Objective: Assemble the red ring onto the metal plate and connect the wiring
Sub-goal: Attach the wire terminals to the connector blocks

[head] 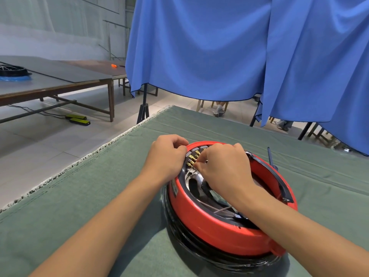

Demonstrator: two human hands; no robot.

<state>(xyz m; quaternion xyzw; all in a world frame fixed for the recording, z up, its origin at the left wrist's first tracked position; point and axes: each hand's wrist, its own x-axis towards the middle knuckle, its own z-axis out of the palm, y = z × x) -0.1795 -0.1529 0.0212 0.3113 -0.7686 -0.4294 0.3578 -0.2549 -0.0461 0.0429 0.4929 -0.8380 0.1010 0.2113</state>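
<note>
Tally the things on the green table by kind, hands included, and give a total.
Hands: 2 (left, right)
Red ring: 1
Black ring beneath it: 1
Metal plate: 1
Screwdriver: 1
Total: 6

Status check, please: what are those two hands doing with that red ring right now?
Both hands at red ring far edge: left hand grips rim, right hand pinches at brass terminals. Screwdriver lies beyond. Nothing obstructing.
</note>
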